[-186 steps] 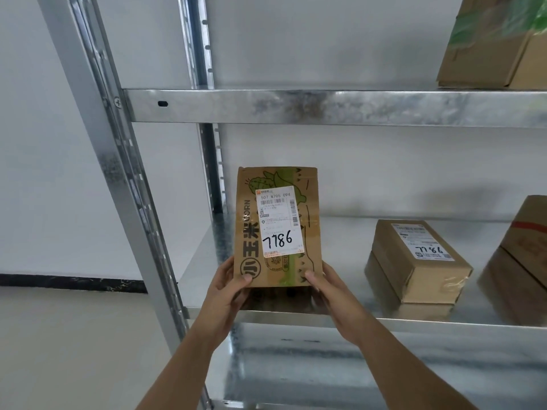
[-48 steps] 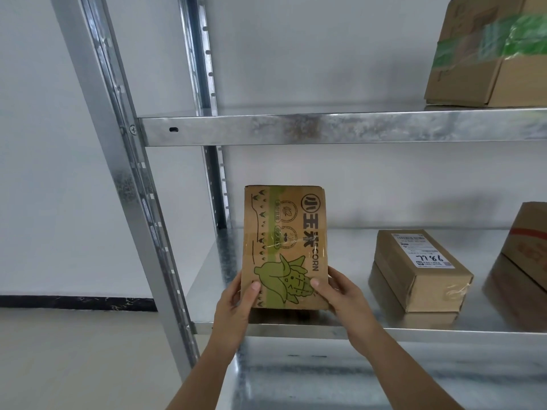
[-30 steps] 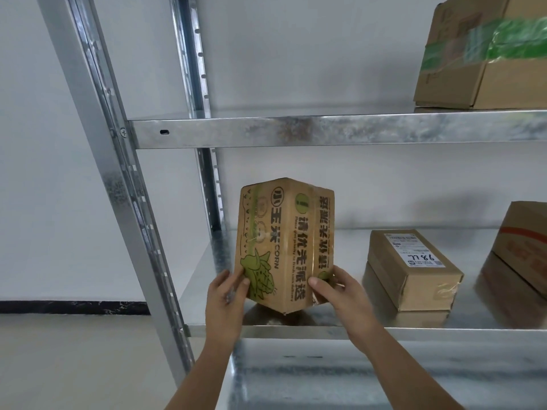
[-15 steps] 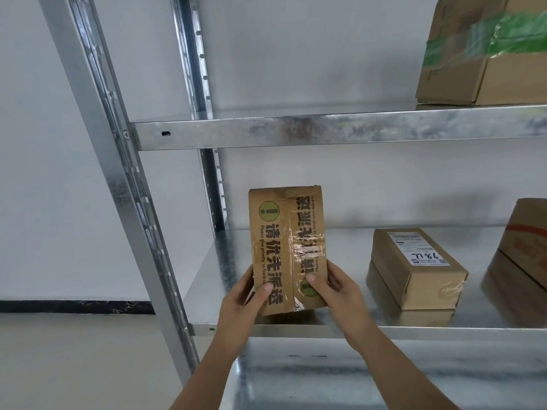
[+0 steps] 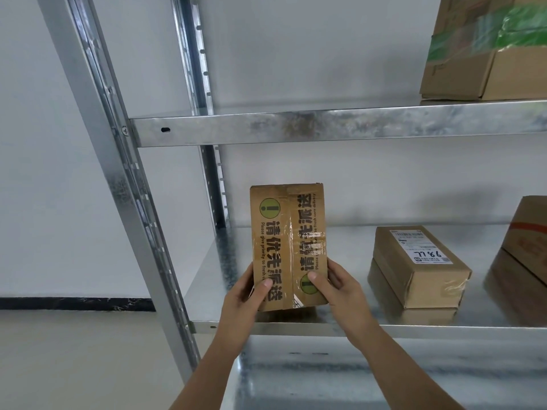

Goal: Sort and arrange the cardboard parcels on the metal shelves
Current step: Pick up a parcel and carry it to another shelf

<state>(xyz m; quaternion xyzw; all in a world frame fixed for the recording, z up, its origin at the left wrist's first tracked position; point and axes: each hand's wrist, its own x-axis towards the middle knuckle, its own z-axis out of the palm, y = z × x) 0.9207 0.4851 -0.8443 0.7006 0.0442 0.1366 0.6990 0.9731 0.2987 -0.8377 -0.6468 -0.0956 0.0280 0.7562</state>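
At nine o'clock a galvanised upright post [image 5: 118,184] slants up the frame's left side, carrying the upper shelf [image 5: 325,125] and the middle shelf [image 5: 296,328]. Just right of it, near centre, the left hand [image 5: 244,300] grips the lower left edge of a printed corn parcel [image 5: 288,247], thumb laid across its front face and fingers curled behind. The parcel stands on end, long axis vertical, running twelve to six o'clock; its taped seam faces the camera and runs the same way. The black lettering is turned sideways along that axis, with one green warning disc near the top left corner and another near the bottom right. The parcel's bottom edge is over the front left part of the middle shelf; whether it touches the metal cannot be told. The right hand [image 5: 337,288] holds the lower right edge, thumb on the front. At three o'clock a labelled parcel [image 5: 417,267] lies flat on the same shelf, well apart, with a red-striped box [image 5: 529,232] just beyond. At one o'clock a green-taped box [image 5: 485,48] sits on the upper shelf.
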